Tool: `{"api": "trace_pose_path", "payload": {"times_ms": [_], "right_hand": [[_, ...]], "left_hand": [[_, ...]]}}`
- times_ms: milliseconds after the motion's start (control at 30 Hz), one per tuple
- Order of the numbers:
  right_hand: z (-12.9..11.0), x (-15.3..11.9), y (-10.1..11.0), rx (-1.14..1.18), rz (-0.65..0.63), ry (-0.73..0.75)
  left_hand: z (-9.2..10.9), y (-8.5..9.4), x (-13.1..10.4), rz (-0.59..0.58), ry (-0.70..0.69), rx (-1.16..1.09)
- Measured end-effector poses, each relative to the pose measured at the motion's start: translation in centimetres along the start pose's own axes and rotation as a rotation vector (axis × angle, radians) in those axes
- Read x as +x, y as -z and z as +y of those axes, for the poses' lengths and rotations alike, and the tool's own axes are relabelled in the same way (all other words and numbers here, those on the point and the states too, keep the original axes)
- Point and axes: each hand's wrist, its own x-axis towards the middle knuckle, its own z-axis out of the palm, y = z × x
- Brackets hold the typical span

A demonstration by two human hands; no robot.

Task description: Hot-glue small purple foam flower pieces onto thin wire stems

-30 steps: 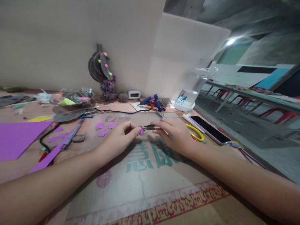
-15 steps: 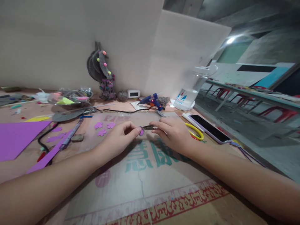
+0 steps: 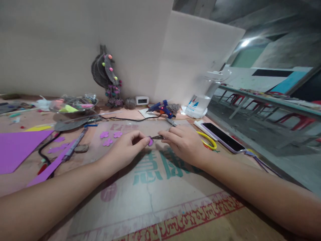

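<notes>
Between thumb and fingers, my left hand [image 3: 127,147] pinches a small purple piece [image 3: 150,141]. My right hand [image 3: 184,142] is closed round scissors with yellow handles [image 3: 207,140]; their dark blades [image 3: 157,137] point left and reach the purple piece. Several purple flower shapes [image 3: 107,142] lie on the printed board [image 3: 125,207], just left of my left hand. How far the blades are apart is too small to tell.
A blue glue gun [image 3: 162,107] stands behind the hands, near a clear plastic jug [image 3: 199,102]. On the right lies a phone [image 3: 223,137]. Purple sheet [image 3: 20,149], a marker [image 3: 75,144] and a filled bowl [image 3: 74,105] are on the left.
The blades look closer together at the purple piece. Both hands stay in nearly the same place, and the whole view has shifted slightly.
</notes>
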Motion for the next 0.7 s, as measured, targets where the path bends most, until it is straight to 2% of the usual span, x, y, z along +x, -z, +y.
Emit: {"api": "trace_pose_path", "payload": {"times_ms": [200,333,700], "right_hand": [[-0.01,0.01,0.01,0.02,0.025,0.001],[-0.13,-0.05,0.09,0.115,0.068,-0.076],[-0.21,-0.36,-0.25,0.359,0.018,-0.202]], "left_hand": [[-0.06,0.01,0.04,-0.006,0.002,0.004],[-0.34,0.01,0.26,-0.002,-0.018,-0.029],[-0.98,-0.1,0.46,0.024,-0.054,-0.097]]}}
